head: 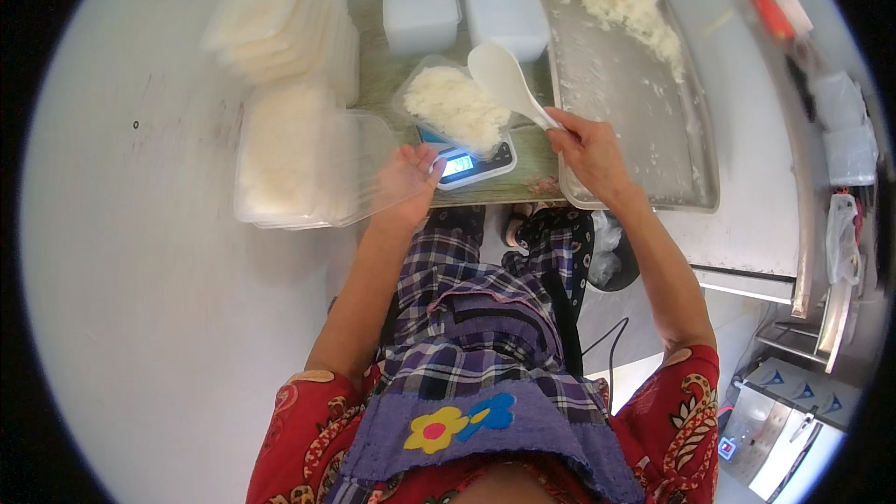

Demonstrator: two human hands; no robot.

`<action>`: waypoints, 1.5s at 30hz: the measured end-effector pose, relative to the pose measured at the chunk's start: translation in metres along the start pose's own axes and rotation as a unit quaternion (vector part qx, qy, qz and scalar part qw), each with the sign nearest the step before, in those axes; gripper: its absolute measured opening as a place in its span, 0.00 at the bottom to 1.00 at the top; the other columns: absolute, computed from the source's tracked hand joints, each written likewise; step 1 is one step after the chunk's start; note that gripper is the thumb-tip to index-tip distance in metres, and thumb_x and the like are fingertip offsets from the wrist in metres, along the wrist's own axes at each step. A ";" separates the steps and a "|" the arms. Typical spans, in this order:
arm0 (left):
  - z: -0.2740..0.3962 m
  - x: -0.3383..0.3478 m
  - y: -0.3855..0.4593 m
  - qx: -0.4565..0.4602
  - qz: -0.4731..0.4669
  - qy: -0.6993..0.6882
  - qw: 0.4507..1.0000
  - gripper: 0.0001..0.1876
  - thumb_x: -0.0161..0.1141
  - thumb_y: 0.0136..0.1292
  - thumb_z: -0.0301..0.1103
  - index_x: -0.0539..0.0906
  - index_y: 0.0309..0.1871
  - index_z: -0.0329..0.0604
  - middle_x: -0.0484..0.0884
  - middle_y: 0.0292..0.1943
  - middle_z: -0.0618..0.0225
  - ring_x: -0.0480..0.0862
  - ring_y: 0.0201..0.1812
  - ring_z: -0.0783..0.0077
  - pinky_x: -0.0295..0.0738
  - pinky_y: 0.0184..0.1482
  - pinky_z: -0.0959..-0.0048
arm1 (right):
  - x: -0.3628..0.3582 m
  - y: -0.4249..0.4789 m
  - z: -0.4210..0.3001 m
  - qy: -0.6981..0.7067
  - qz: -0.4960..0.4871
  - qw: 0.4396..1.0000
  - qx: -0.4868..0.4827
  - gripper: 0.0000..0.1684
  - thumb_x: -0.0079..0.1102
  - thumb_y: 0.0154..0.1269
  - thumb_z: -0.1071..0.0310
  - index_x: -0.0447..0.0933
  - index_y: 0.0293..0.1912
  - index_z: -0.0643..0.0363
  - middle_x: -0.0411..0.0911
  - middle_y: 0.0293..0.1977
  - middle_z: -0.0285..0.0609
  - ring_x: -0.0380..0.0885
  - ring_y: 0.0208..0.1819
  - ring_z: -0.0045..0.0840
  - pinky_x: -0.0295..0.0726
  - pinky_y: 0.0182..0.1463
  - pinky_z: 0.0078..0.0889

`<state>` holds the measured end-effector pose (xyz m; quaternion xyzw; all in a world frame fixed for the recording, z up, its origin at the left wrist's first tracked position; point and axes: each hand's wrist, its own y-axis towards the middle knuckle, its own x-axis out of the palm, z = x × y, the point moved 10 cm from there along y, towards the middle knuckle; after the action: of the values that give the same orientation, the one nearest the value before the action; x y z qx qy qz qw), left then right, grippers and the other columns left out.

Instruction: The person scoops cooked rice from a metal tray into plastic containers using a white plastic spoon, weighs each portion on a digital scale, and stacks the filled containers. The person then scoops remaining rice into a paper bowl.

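A clear plastic container of white rice point(455, 106) rests tilted on a digital kitchen scale point(483, 166) whose display is lit. My right hand point(595, 154) grips the handle of a white rice paddle point(500, 77), its blade at the container's right rim. A clear, thin plastic lid or tray point(371, 154) lies at my left hand point(409, 178), which is beside the scale's left edge; part of that hand shows through the plastic. Whether its fingers hold the plastic is not clear. On the right, a large metal tray point(623, 105) bears cooked rice point(616, 3) along its far edge.
Stacks of rice-filled containers point(280, 28) point(280, 154) stand at the left. Behind the scale are stacked empty plastic containers point(420, 10) point(507, 14). A bin with a plastic bag point(612, 252) is below the table edge. A metal box point(784, 413) stands at the lower right.
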<state>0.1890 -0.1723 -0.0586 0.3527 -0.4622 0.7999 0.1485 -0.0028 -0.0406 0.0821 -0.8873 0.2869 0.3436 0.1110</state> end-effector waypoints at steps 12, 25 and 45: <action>0.015 0.030 0.005 0.016 -0.064 0.020 0.998 0.10 0.43 0.69 0.39 0.65 0.38 0.42 0.62 0.54 0.41 0.61 0.62 0.43 0.59 0.63 0.49 | 0.018 0.000 -0.009 0.051 -0.118 0.990 0.050 0.18 0.50 0.61 0.74 0.74 0.52 0.60 0.70 0.20 0.29 0.64 0.20 0.09 0.65 0.23 0.14; 0.018 0.040 0.006 0.032 -0.093 0.051 0.994 0.11 0.50 0.66 0.39 0.69 0.37 0.39 0.59 0.57 0.37 0.58 0.63 0.41 0.58 0.64 0.49 | 0.056 -0.016 0.032 0.298 -0.184 0.917 0.192 0.18 0.52 0.62 0.72 0.74 0.52 0.61 0.72 0.19 0.32 0.65 0.16 0.11 0.63 0.17 0.14; 0.032 0.007 0.024 0.077 -0.045 0.111 0.990 0.10 0.45 0.68 0.41 0.71 0.34 0.46 0.72 0.50 0.53 0.70 0.54 0.56 0.66 0.55 0.62 | 0.037 -0.064 0.071 0.583 -0.032 0.782 0.218 0.23 0.52 0.62 0.71 0.67 0.57 0.62 0.73 0.25 0.39 0.64 0.17 0.13 0.61 0.16 0.13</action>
<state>0.1842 -0.2128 -0.0587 0.2927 -0.3636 0.8599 0.2065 0.0181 0.0231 0.0050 -0.8791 0.3359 -0.3149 0.1234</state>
